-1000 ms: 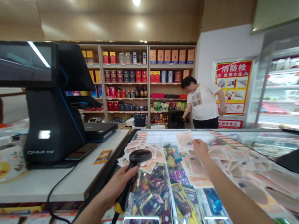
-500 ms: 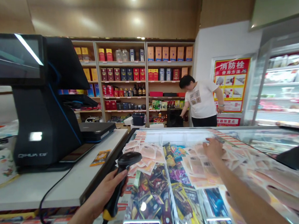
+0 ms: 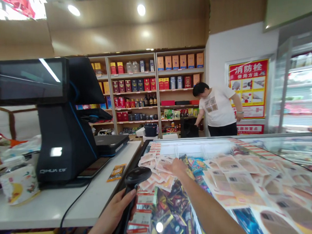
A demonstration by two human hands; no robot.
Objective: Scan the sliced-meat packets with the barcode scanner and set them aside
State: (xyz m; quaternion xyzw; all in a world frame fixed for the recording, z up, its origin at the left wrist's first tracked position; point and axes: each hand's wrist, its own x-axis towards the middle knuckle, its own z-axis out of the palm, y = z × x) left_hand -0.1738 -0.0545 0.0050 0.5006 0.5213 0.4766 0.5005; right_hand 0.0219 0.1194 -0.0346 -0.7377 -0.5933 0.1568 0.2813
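Note:
My left hand [image 3: 121, 208] is wrapped around the handle of a black barcode scanner [image 3: 138, 175], whose head points right over the freezer's glass top. My right hand [image 3: 178, 167] reaches across to the left pile of flat clear packets [image 3: 159, 178], its fingers closed at the edge of a flat packet [image 3: 165, 162]; the fingertips are partly hidden and blurred. A larger spread of similar flat packets [image 3: 235, 181], with pinkish-tan contents and dark labels, covers the glass on the right. Under the glass lie colourful wrapped ice creams [image 3: 173, 208].
On the left, a white counter [image 3: 79, 208] carries a black checkout terminal [image 3: 60, 136], a small orange packet [image 3: 116, 172], a patterned tub [image 3: 18, 187] and a cable [image 3: 71, 205]. Beyond the freezer a person in a white shirt [image 3: 219, 105] stands near shelves of boxes [image 3: 136, 85].
My right hand has moved left from the right spread of packets to the left pile. My left hand still holds the scanner. The view has tilted up and turned slightly left.

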